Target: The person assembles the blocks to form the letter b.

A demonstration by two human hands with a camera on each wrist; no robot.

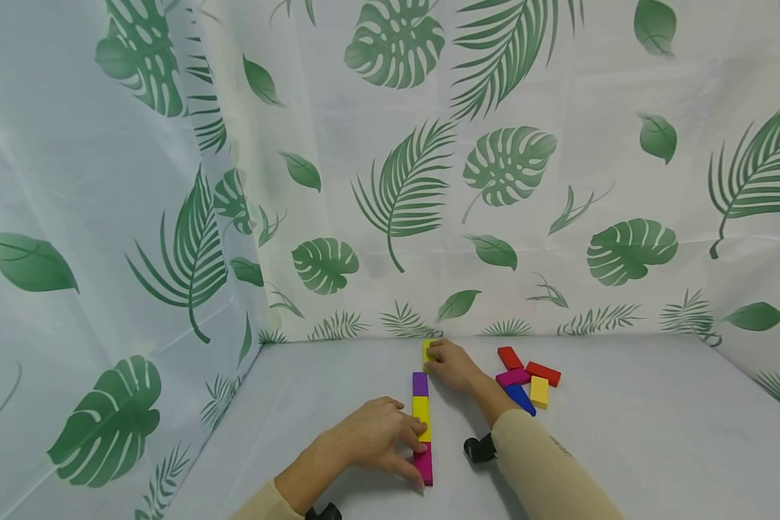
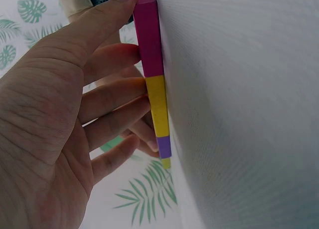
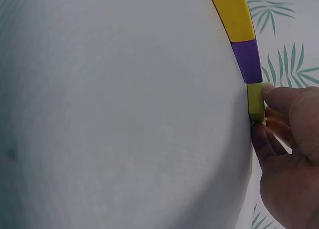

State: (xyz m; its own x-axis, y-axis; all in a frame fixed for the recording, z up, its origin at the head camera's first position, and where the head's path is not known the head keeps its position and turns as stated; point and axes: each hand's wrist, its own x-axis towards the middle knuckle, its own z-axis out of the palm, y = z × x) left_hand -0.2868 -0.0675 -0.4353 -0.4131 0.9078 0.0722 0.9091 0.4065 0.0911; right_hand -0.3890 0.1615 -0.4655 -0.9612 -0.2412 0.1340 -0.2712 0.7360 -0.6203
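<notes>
A straight row of wooden blocks runs away from me. It has a magenta block (image 1: 424, 468) nearest, then a yellow block (image 1: 421, 409), a purple block (image 1: 419, 384) and a yellow-green block (image 3: 255, 102) at the far end. My left hand (image 1: 373, 437) lies along the left side of the row. In the left wrist view its thumb reaches the near end of the magenta block, and its extended fingers touch the sides of the magenta and yellow blocks. At the far end, my right hand (image 1: 453, 365) pinches the yellow-green block between thumb and fingers, right against the purple one.
Right of the row lies a loose cluster: red blocks (image 1: 544, 373), another magenta block (image 1: 513, 377), a blue piece (image 1: 520, 399) and a pale yellow block (image 1: 539, 392). A leaf-printed curtain (image 1: 416, 289) hangs behind the white table (image 1: 624, 448) and along its left side.
</notes>
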